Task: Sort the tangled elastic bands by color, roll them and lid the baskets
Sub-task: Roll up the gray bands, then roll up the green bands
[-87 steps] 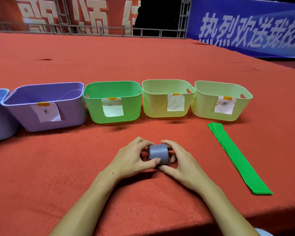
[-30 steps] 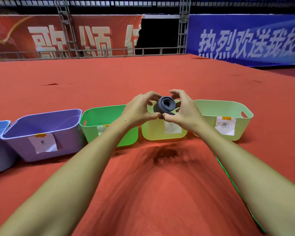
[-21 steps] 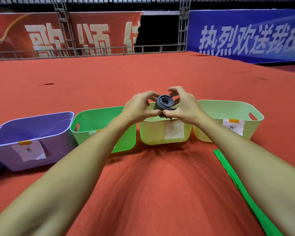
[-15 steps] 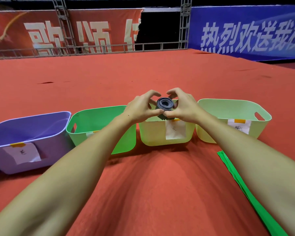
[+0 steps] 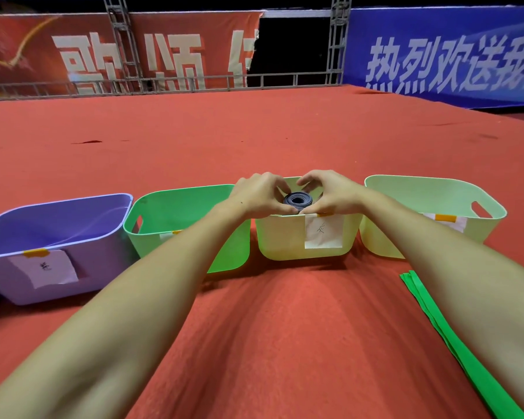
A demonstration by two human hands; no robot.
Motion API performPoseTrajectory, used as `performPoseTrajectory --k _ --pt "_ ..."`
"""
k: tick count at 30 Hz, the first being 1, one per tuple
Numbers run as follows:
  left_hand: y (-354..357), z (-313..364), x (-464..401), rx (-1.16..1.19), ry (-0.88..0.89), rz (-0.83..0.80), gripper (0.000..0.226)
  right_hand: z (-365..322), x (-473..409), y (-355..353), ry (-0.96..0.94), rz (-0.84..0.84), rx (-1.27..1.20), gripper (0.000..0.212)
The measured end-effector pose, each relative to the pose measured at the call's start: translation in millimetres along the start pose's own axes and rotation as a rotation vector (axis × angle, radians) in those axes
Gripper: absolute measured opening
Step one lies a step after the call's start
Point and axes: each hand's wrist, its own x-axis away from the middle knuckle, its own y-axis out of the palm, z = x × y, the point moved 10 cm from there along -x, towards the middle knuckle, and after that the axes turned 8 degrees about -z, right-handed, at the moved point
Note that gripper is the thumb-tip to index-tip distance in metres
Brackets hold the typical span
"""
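A rolled grey elastic band (image 5: 297, 201) is held between my left hand (image 5: 259, 195) and my right hand (image 5: 333, 193), just inside the top of a pale yellow-green basket (image 5: 285, 240) with a paper label. Both arms are stretched forward over the red carpet. The roll's open end faces up, and its lower part is hidden behind the basket's front rim. A flat folded green elastic band (image 5: 454, 337) lies on the carpet at the right.
Beside that basket stand a green basket (image 5: 152, 228), a purple basket (image 5: 12, 267) at the left and another pale basket (image 5: 378, 237) at the right, all open and labelled. Red carpet (image 5: 285, 328) spreads in front. Banners and a metal railing stand far behind.
Both hands lifted the grey roll from the carpet, carried it forward to the pale basket, and have lowered it to the basket's rim.
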Motion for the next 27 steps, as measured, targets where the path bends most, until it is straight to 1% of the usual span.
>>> performPoseTrajectory --k 3,5,7,9,11,13,15,17,20,23,27 --pt "2.2 0.2 0.4 -0.074 -0.015 -0.011 0.053 2.1 -2.7 5.4 0.006 -0.04 0.022 0.064" --pt "6.5 0.9 -1.3 -0.125 -0.032 -0.046 0.05 2.3 -5.2 8.7 0.006 -0.061 0.033 0.063" --pt "10.3 3.1 -4.4 -0.162 -0.039 -0.099 0.051 4.3 -8.1 12.3 0.023 -0.11 0.037 0.063" --pt "14.4 6.0 -6.0 -0.187 -0.037 -0.173 0.054 9.2 -9.8 19.6 0.067 -0.203 0.012 0.064" --pt "17.7 9.7 -5.1 -0.231 -0.031 -0.24 0.051 13.4 -9.6 24.0 0.105 -0.261 0.022 0.054" --pt "19.6 13.1 -5.3 -0.258 -0.021 -0.275 0.041 13.6 -8.6 23.5 0.103 -0.268 0.036 0.044" --pt "15.6 14.7 -5.1 -0.21 -0.024 -0.257 0.036 10.1 -7.3 17.0 0.078 -0.224 0.028 0.042" --pt "4.8 19.2 -2.5 -0.134 -0.018 -0.195 0.036 3.9 -2.4 7.7 0.047 -0.166 -0.029 0.041" --pt "-11.1 35.7 8.3 -0.111 0.022 -0.13 0.03 -9.1 12.0 -5.4 0.009 -0.084 -0.054 0.031" --pt "-28.3 52.9 28.3 -0.07 0.039 -0.09 0.027 -27.8 34.3 -14.2 -0.031 -0.005 -0.077 0.03" --pt "-54.0 79.6 66.2 -0.014 0.06 0.009 0.021 -51.4 79.7 -27.7 -0.085 0.128 -0.121 0.022"
